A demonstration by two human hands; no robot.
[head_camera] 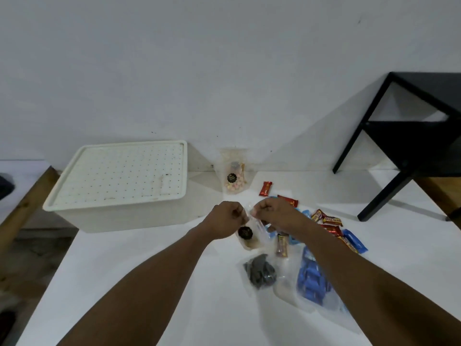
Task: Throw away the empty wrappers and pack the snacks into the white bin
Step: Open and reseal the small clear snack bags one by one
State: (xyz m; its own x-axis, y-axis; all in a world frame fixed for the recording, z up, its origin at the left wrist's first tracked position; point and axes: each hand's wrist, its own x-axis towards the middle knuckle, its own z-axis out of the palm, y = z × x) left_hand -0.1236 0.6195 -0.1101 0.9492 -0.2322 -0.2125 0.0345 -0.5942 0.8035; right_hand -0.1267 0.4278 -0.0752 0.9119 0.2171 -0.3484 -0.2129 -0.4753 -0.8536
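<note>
Pinching clear pouch (252, 242): left hand (228, 216), right hand (272, 212); lid (119, 173) covering white bin (129, 221); candy bars (331, 230) scattered right.

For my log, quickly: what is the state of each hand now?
Left hand: pinches the top edge of the clear pouch.
Right hand: pinches the same pouch's top edge.

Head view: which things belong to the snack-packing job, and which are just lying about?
Job: white bin, lid on; clear pouch, pinched by left hand and right hand; marshmallow pouch; red bars; blue packs; dark-snack bag.
Lying about: black side table.
</note>
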